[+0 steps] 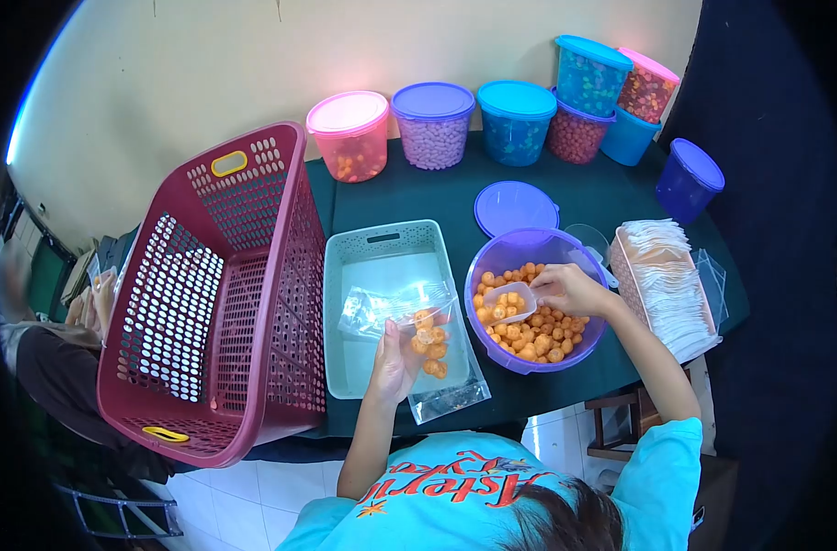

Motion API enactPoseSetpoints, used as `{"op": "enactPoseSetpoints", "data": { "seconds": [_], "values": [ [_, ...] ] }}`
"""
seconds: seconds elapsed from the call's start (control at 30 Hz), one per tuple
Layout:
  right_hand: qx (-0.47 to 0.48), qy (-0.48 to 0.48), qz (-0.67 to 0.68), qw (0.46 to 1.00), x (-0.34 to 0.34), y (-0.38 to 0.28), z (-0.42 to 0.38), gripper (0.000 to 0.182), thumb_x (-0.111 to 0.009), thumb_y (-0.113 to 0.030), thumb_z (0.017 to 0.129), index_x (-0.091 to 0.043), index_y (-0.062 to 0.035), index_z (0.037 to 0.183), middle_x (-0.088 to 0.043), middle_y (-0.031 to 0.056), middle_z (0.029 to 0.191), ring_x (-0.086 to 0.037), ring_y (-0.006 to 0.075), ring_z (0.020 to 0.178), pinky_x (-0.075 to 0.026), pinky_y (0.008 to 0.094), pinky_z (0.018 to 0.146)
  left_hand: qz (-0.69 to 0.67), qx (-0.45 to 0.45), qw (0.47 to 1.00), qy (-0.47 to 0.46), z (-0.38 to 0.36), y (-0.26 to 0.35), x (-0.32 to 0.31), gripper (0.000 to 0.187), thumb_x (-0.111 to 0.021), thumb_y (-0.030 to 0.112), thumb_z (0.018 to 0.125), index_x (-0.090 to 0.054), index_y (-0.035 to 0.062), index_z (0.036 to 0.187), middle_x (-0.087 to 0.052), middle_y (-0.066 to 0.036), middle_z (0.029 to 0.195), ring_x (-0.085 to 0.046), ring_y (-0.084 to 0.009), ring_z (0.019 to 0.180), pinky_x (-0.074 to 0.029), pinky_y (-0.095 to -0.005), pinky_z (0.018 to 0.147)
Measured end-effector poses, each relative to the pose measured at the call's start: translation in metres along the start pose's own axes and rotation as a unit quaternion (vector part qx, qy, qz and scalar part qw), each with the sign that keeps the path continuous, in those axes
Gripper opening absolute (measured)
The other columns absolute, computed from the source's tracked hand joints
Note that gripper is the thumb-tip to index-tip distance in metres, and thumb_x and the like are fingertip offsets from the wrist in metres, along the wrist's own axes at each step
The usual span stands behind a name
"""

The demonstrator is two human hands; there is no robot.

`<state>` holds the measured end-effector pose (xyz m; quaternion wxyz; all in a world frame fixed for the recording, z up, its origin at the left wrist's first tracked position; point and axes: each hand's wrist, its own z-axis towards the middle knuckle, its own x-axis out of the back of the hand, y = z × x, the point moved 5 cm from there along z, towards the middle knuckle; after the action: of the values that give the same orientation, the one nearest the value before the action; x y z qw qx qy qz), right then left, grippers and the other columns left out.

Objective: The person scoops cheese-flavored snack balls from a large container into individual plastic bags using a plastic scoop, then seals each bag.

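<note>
My left hand (395, 363) is closed on a clear plastic bag (449, 395) that has several orange puffed snack balls (429, 343) in it. It is held over the front right side of a pale green tray (338, 275). My right hand (570, 288) grips a clear scoop (526, 296), tilted inside a purple tub (591, 260) of orange snack balls (542, 342). Some balls lie in the scoop. Another clear bag (368, 310) lies flat in the tray, partly hidden behind the held one. The scoop's handle is mostly covered by my fingers.
A tall maroon basket (285, 303) stands at left. Lidded tubs (432, 129) line the wall, some stacked. Behind the purple tub lies its purple lid (517, 208). A pink box (632, 275) of stacked bags is at right. Another person (60, 367) sits beyond the basket.
</note>
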<state>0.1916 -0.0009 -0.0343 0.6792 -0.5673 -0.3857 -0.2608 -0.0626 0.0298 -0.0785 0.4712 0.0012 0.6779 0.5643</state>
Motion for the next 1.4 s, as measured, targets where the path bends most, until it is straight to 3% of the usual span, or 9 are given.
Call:
{"op": "enactPoseSetpoints", "data": {
  "seconds": [0.3,0.37,0.47,1.0,1.1,1.17,1.2,1.37,1.4],
  "values": [
    [-0.010,0.038,0.001,0.999,0.024,0.000,-0.016,0.025,-0.063,-0.004,0.065,-0.058,0.0026,0.090,-0.058,0.0139,0.087,-0.057,0.0263,0.083,-0.045,0.0322,0.075,-0.081,0.100,0.990,-0.050,-0.011,0.003,-0.016,0.049,-0.049,0.028,0.082,-0.038,-0.0005,0.119,-0.053,-0.017,0.106,-0.052,-0.0235,0.099,-0.039,-0.0375,0.087],
    [-0.027,0.055,0.018,0.998,0.031,-0.004,-0.019,0.025,-0.063,-0.004,0.066,-0.058,0.0032,0.089,-0.058,0.0139,0.086,-0.057,0.0250,0.084,-0.045,0.0311,0.076,0.096,0.054,0.994,0.003,-0.013,0.010,-0.020,0.050,-0.063,0.012,0.072,-0.041,-0.0006,0.116,-0.055,-0.011,0.098,-0.055,-0.0186,0.091,-0.044,-0.0318,0.081],
    [-0.007,0.071,-0.003,0.997,0.042,-0.011,-0.019,0.025,-0.063,-0.003,0.065,-0.058,0.0025,0.090,-0.059,0.0133,0.085,-0.057,0.0248,0.084,-0.045,0.0313,0.076,0.135,0.055,0.989,0.016,-0.012,0.007,-0.021,0.054,-0.070,0.000,0.062,-0.046,-0.0007,0.111,-0.056,-0.007,0.090,-0.056,-0.0132,0.084,-0.046,-0.0262,0.074],
    [0.103,0.013,-0.015,0.994,0.083,-0.102,0.017,0.025,-0.063,-0.002,0.063,-0.061,-0.0005,0.088,-0.059,0.0114,0.087,-0.058,0.0252,0.083,-0.046,0.0327,0.074,0.191,0.119,0.968,-0.110,-0.009,-0.002,-0.039,0.050,-0.074,0.000,0.055,-0.054,-0.0005,0.100,-0.056,-0.004,0.081,-0.055,-0.0132,0.076,-0.046,-0.0259,0.067],
    [0.116,-0.025,-0.014,0.993,0.076,-0.108,0.024,0.024,-0.062,-0.002,0.064,-0.061,-0.0010,0.088,-0.059,0.0112,0.088,-0.058,0.0250,0.084,-0.046,0.0328,0.075,0.152,0.129,0.972,-0.125,-0.010,-0.007,-0.043,0.049,-0.075,0.012,0.059,-0.054,-0.0012,0.101,-0.055,-0.004,0.080,-0.054,-0.0132,0.077,-0.044,-0.0261,0.067],
    [0.123,-0.045,-0.017,0.991,0.074,-0.110,0.027,0.024,-0.062,-0.002,0.064,-0.061,-0.0013,0.088,-0.059,0.0111,0.088,-0.058,0.0249,0.085,-0.045,0.0328,0.076,0.113,0.074,0.978,-0.159,-0.010,-0.008,-0.044,0.053,-0.063,0.041,0.073,-0.053,-0.0023,0.102,-0.054,-0.005,0.081,-0.052,-0.0125,0.073,-0.042,-0.0256,0.067],
    [0.127,-0.050,-0.015,0.990,0.073,-0.110,0.028,0.024,-0.062,-0.002,0.064,-0.061,-0.0012,0.088,-0.059,0.0111,0.088,-0.058,0.0248,0.085,-0.045,0.0330,0.076,0.113,0.071,0.979,-0.156,-0.010,-0.010,-0.041,0.053,-0.063,0.041,0.073,-0.053,-0.0023,0.102,-0.054,-0.005,0.081,-0.052,-0.0125,0.073,-0.042,-0.0256,0.067],
    [0.137,-0.068,-0.016,0.988,0.067,-0.114,0.033,0.025,-0.062,0.000,0.063,-0.061,-0.0009,0.089,-0.059,0.0113,0.089,-0.057,0.0249,0.085,-0.045,0.0336,0.076,0.038,0.151,0.973,-0.169,-0.013,-0.013,-0.039,0.081,-0.011,0.066,0.080,-0.052,0.0009,0.106,-0.055,-0.007,0.084,-0.048,-0.0140,0.074,-0.040,-0.0272,0.071],
    [0.137,-0.072,-0.022,0.988,0.067,-0.115,0.033,0.025,-0.063,-0.001,0.063,-0.062,-0.0021,0.088,-0.059,0.0101,0.088,-0.057,0.0245,0.084,-0.045,0.0335,0.075,0.038,0.153,0.973,-0.168,-0.012,-0.011,-0.040,0.081,-0.011,0.066,0.080,-0.052,0.0009,0.106,-0.055,-0.007,0.084,-0.048,-0.0140,0.074,-0.040,-0.0272,0.071]
  ]
}}
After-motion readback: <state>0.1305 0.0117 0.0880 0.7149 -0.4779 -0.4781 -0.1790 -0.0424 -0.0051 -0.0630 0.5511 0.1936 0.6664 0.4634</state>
